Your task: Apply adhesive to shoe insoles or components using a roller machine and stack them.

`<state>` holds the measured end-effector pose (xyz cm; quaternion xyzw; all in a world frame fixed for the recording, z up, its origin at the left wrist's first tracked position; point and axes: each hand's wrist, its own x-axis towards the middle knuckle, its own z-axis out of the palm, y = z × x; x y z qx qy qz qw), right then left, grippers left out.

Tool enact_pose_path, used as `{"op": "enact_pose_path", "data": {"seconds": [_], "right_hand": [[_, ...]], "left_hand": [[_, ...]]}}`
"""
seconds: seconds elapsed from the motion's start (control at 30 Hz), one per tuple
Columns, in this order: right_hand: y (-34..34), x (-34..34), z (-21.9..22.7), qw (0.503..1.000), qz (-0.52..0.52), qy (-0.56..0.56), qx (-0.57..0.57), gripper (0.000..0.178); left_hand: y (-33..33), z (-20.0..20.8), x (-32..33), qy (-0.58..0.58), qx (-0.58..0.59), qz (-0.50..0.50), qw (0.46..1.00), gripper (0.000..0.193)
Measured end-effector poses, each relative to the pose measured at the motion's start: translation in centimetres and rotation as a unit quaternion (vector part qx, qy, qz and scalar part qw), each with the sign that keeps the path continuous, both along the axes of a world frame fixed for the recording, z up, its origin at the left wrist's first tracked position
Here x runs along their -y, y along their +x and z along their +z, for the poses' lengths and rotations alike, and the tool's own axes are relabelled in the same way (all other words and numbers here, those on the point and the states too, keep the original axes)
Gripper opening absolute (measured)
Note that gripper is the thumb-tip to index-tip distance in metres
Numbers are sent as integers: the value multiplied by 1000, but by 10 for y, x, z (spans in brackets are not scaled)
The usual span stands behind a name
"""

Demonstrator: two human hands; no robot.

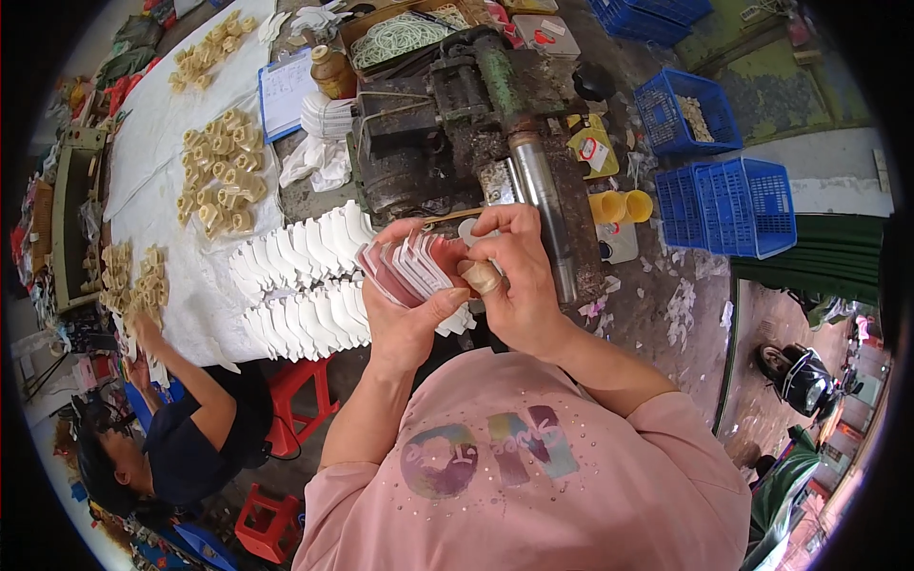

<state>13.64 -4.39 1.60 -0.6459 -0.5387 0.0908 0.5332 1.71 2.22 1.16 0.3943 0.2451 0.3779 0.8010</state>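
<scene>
My left hand [402, 333] is wrapped round a stack of thin, curved pinkish-and-white pieces [411, 271], held on edge above the front of the bench. At the right end of that stack, my right hand [526, 290] is closed, its fingers bent inward; a tan wrap [481, 276] covers one of its digits. A small pale edge shows by its fingertips, too hidden to name. Just left of my hands, white curved pieces [307, 249] stand in two close rows on the cloth-covered table [276, 209].
Behind my hands sits a greasy machine [457, 124] with a steel cylinder [541, 205]. Tan moulded pieces [224, 171] lie in heaps at left, where a co-worker [190, 419] handles some. Blue crates [728, 205] stand right; red stools [271, 523] stand lower left.
</scene>
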Motion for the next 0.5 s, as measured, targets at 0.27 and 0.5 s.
{"op": "enact_pose_path", "data": {"seconds": [0.27,0.5], "right_hand": [[103,29,26,986,-37,-160,-22,8],[134,39,-1,920,44,-352,164,5]], "left_hand": [[-17,-35,-31,150,-271,26,950,54],[19,-10,-10,438,-312,-242,808,64]]}}
